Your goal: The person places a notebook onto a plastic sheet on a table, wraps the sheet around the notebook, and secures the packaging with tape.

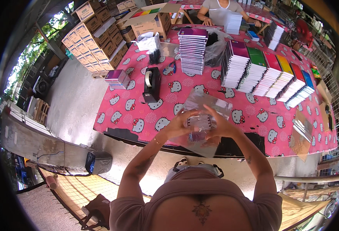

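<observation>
Clear plastic (218, 104) held up over near edge of bench (138, 111), between left hand (180, 124) and right hand (222, 126). Spiral-bound item (207, 122) shows in or behind it; glare hides which. Fingers of both hands curved and partly spread around the sides; can't tell if either grips firmly. Two-sided hold probably keeps floppy film steady. Tape dispenser (152, 85) upright beyond the left hand, likely there for easy reach. Colored stacks (257, 63) in a row at right, mostly one cover color on top each, probably to keep types apart. Purple stack (193, 52) beyond, small stack (117, 79) near left edge.
</observation>
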The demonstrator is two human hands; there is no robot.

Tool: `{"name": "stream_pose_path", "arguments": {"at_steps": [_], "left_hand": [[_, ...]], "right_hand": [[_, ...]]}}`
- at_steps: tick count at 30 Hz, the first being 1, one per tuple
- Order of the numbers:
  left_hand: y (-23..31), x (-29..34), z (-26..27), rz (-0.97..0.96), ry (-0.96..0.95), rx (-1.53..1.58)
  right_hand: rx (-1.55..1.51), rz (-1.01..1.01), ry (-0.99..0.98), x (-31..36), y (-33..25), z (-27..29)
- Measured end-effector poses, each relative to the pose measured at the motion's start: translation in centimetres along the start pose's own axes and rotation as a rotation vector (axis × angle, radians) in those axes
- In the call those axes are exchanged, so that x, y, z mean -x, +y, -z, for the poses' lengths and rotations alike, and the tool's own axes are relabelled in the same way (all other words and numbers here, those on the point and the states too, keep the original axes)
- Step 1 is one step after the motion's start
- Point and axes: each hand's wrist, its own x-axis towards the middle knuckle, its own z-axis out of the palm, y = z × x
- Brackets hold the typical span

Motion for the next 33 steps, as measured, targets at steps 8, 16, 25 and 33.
{"name": "stream_pose_path", "arguments": {"at_steps": [8, 16, 25, 33], "left_hand": [[0.5, 2.3, -1.4, -0.203, 0.061, -0.301], [0.7, -1.4, -1.4, 0.119, 0.019, -0.143], [-6.5, -2.9, -2.1, 0.407, -0.105, 0.704], [-22.5, 5.1, 10.5, 0.836, 0.679, -0.094]], "right_hand": [[0.546, 0.254, 0.270, 2.3, 1.3, -4.2], [0.409, -0.006, 0.367, 1.1, 0.5, -4.9], [-0.146, -0.327, 0.483, 0.3, 3.6, -4.4], [-0.128, -0.328, 0.556, -0.8, 3.6, -6.5]]}}
